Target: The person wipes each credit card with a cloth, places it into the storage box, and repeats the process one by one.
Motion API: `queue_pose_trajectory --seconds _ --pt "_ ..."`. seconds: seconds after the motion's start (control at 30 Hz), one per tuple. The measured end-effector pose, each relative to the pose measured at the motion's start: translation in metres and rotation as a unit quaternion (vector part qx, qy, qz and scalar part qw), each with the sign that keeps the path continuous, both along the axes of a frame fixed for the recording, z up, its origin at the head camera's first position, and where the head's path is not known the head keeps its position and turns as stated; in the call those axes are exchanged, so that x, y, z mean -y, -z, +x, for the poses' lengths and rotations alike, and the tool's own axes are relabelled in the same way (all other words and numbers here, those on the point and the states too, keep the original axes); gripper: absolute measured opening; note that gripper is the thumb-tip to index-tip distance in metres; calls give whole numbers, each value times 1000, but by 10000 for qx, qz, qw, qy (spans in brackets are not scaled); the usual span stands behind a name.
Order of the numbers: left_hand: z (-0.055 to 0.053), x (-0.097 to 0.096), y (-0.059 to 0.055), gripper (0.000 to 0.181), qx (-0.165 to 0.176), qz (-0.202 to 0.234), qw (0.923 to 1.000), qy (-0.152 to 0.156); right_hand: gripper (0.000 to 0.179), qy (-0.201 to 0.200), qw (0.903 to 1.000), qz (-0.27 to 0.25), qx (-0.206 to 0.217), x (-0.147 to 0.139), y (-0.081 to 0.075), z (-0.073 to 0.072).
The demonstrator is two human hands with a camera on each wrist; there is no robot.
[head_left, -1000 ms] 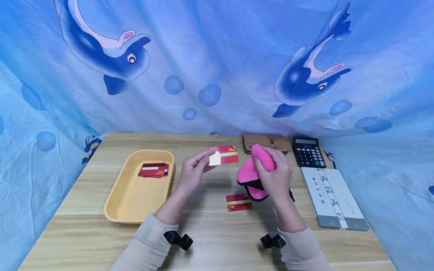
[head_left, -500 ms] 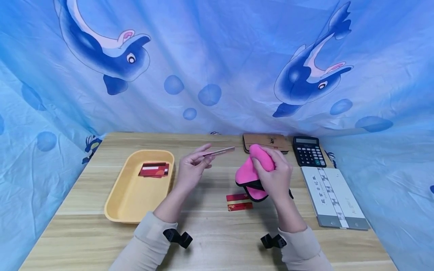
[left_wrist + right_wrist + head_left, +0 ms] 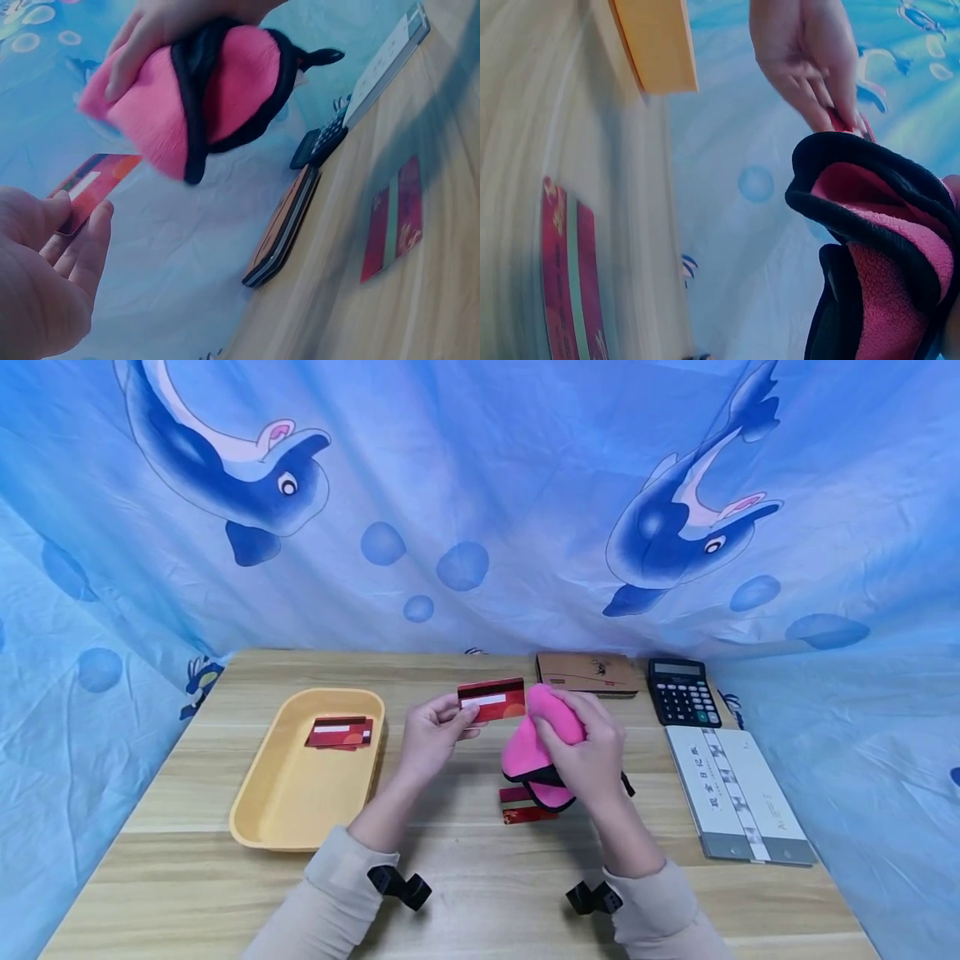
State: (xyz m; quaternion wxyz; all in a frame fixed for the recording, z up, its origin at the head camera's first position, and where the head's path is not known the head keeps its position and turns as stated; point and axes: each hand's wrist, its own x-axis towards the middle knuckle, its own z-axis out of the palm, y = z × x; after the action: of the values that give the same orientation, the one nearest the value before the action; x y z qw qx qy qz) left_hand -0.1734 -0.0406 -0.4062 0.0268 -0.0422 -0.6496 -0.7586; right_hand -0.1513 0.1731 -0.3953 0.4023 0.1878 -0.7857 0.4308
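Between thumb and fingers my left hand point(image 3: 433, 733) pinches a red bank card point(image 3: 495, 700), its dark stripe and white strip facing the head camera. Just right of it, my right hand point(image 3: 588, 743) grips a bunched pink cloth point(image 3: 525, 747) with black edging. The cloth's left edge is close to the card; in the left wrist view a gap shows between card and cloth point(image 3: 146, 112). Beneath the cloth, a red card with a pale band point(image 3: 525, 814) lies on the table, partly covered in the head view.
A yellow tray point(image 3: 258, 793) on the left holds red cards point(image 3: 341, 733). Along the back right are a brown wallet-like case point(image 3: 588, 672) and a black calculator point(image 3: 682, 693). A white and grey book point(image 3: 738, 793) lies at the right table edge.
My left hand has turned the card from its banded face, through edge-on, to its striped face. My right hand has moved left with the cloth, closer to the card.
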Motion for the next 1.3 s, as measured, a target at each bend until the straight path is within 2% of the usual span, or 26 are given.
queue_pose_trajectory --seconds 0.17,0.37,0.43,0.53,0.7,0.8,0.9,0.97,1.07,1.3 --pt "4 -9 3 31 -134 131 9995 261 34 -24 9994 320 -105 12 3 -3" --pt "8 -16 4 34 -244 645 9927 992 35 656 9964 506 -173 14 9 -9" --pt "9 -17 5 35 -284 613 9911 1149 35 805 9951 547 -170 14 10 -11" --pt "9 -19 7 36 -389 494 9900 1266 35 819 9943 676 -107 16 9 -11" --pt "9 -22 11 40 -582 -61 9902 1270 34 578 9945 868 -63 28 6 -8" --pt "10 -23 13 37 -599 -524 9906 1115 29 273 9943 1018 -160 37 4 -5" --pt "12 -20 12 34 -590 -668 9906 1037 25 -20 9935 1102 -268 44 2 -2" --pt "13 -19 11 35 -644 -624 9906 1038 23 -79 9933 1109 -325 46 0 -1" --pt "13 -18 9 38 -574 -387 9920 1052 24 35 9937 1080 -288 44 0 -1" --pt "12 -14 6 33 -215 350 9961 781 31 893 9912 973 -45 25 2 -6"
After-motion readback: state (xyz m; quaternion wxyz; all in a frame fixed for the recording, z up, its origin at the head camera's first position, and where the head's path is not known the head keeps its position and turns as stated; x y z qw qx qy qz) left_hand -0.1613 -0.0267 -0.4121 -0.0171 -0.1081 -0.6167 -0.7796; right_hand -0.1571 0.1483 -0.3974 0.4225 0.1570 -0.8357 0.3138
